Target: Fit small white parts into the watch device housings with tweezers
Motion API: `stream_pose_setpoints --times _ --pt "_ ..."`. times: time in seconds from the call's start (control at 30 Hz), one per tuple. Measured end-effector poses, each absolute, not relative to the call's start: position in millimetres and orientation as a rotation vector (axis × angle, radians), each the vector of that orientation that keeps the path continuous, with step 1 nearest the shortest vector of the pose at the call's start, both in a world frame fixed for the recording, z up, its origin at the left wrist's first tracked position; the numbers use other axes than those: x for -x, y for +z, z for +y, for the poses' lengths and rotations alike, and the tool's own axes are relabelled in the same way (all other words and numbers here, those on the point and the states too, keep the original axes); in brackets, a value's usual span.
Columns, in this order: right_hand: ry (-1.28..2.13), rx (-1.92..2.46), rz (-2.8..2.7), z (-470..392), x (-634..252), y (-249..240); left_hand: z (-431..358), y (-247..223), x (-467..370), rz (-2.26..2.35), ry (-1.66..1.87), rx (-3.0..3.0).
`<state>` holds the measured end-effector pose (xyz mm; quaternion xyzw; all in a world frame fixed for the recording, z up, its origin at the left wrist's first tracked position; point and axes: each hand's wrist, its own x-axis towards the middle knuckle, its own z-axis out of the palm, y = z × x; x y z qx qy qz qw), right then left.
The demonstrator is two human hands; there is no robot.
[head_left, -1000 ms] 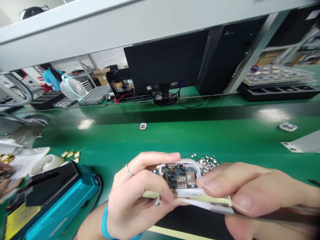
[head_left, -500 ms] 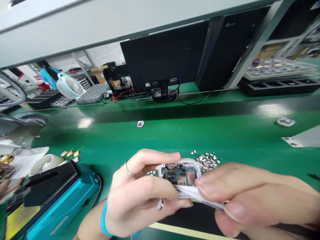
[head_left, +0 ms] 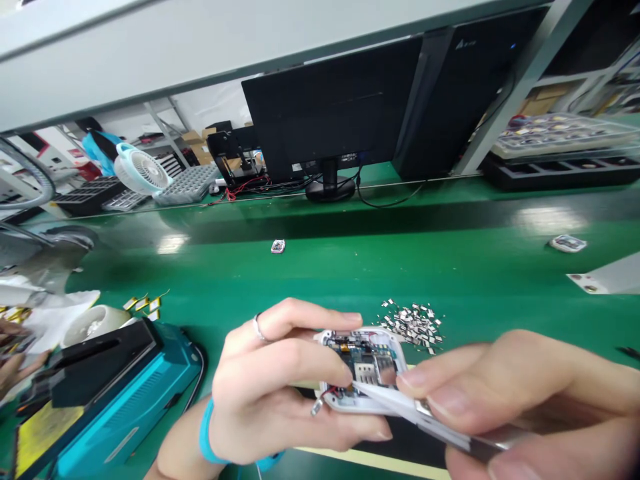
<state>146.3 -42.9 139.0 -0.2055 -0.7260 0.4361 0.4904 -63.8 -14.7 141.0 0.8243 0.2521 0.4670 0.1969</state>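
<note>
My left hand [head_left: 275, 393] grips a small white casing [head_left: 401, 353] by its edges, with the open side facing up. Inside lies a circuit board [head_left: 365, 373] with a metal card slot. A small silvery part [head_left: 317, 405] on red wires hangs out at the casing's lower left corner. Pinched in my right hand [head_left: 545, 393] is a pair of tweezers [head_left: 417, 415], pale at the tips and metallic farther back. Their tips reach into the casing beside my left index finger. Whether they grip anything there I cannot tell.
Behind the casing lies a pile of small metallic pieces [head_left: 416, 325]. Two similar devices rest farther off, one mid-bench [head_left: 278, 247], one at right [head_left: 568, 243]. A teal machine [head_left: 125, 413], a white bowl [head_left: 95, 325] and another person's hand [head_left: 25, 370] are at left.
The casing has tilted, so more of its inside shows. My right hand has shifted right and back, exposing more of the tweezers. The silvery part has swung slightly left.
</note>
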Motion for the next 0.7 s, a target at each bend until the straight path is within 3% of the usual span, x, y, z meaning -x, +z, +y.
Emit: stream_pose_setpoints --times 0.37,0.7 --pt "1.116 0.504 -1.765 -40.0 -148.6 135.3 -12.6 141.9 62.8 0.687 1.311 -2.280" --pt "0.667 0.480 -1.953 -42.3 -152.2 136.8 -9.3 140.8 61.9 0.603 1.349 -2.299"
